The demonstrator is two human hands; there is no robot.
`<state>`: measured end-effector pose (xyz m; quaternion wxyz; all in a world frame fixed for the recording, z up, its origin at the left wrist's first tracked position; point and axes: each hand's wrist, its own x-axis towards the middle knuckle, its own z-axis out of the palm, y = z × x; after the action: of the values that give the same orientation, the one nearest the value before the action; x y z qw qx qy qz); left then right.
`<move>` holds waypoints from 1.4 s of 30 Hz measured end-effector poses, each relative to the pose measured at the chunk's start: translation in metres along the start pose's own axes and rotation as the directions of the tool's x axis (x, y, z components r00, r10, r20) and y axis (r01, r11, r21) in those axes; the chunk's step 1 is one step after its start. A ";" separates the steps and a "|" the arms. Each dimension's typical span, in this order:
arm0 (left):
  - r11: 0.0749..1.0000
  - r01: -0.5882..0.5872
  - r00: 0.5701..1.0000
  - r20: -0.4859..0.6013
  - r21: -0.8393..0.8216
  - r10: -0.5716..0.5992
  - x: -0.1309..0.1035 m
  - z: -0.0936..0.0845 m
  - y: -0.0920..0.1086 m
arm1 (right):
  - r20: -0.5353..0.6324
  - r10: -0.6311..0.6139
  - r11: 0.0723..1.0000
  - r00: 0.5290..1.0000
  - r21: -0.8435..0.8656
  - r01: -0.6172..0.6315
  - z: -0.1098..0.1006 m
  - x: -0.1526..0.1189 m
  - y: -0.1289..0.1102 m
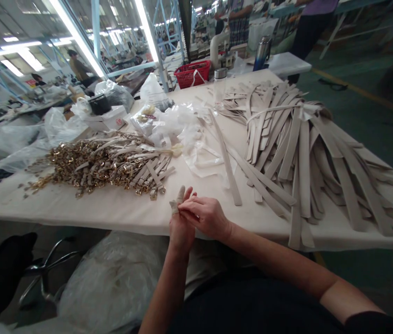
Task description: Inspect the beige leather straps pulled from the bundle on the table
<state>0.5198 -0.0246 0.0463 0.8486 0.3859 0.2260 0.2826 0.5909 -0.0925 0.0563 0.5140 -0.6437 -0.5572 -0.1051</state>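
Note:
Both hands meet above the front edge of the cream-covered table (203, 222). My left hand (181, 232) points upward with its fingers stretched, and pale finger cots (181, 194) cover some of them. Fingertips of my right hand (212, 217) are pinched against the covered fingers of the left; what lies between them is too small to make out. Beyond to the left sits a heap of short beige straps (113, 162) with gold-coloured metal buckles. Over to the right spreads a large pile of long flat beige straps (297, 153), part of it tied in a bundle.
Crumpled clear plastic (196, 134) lies mid-table. Farther back are a white box (115, 118), a red basket (193, 74), a clear bottle (220, 86) and a blue flask (262, 54). A chair base (43, 273) and a plastic-wrapped bundle (113, 278) are below the table edge. Other people stand behind.

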 end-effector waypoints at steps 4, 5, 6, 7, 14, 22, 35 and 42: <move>0.999 -0.035 0.997 -0.073 0.017 0.037 0.000 0.004 -0.006 | -0.006 -0.008 0.991 1.000 -0.132 0.007 0.004 -0.003 0.003; 0.999 -0.040 0.997 -0.070 0.032 0.042 0.000 0.006 -0.007 | -0.007 -0.001 0.985 1.000 -0.172 -0.001 0.004 -0.002 0.004; 0.998 -0.043 0.997 -0.062 0.045 0.046 -0.001 0.007 -0.007 | -0.002 0.004 0.979 1.000 -0.205 -0.005 0.003 -0.002 0.006; 0.997 -0.045 0.997 -0.056 0.055 0.048 -0.001 0.009 -0.008 | 0.008 0.002 0.974 1.000 -0.227 0.000 0.002 -0.001 0.007; 1.000 0.000 0.990 -0.143 -0.020 -0.003 0.000 0.009 -0.010 | 0.202 -0.150 0.974 0.968 -0.136 0.180 -0.015 -0.006 0.007; 0.904 -0.207 0.965 -0.075 0.375 0.251 0.003 0.000 0.004 | 0.182 -0.147 0.975 0.972 -0.142 0.174 -0.019 -0.016 -0.001; 0.575 -0.357 0.892 0.085 0.737 0.444 0.011 -0.019 0.008 | 0.117 0.077 0.971 0.990 -0.235 -0.048 -0.017 -0.012 -0.009; 0.219 -0.415 0.816 0.255 0.883 0.519 0.003 -0.015 0.014 | 0.182 0.151 0.946 0.972 -0.311 -0.089 -0.014 -0.009 -0.008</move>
<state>0.5088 -0.0068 0.0474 0.3542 0.8206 0.2556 0.3686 0.5875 -0.1103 0.0610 0.3557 -0.7545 -0.5440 -0.0906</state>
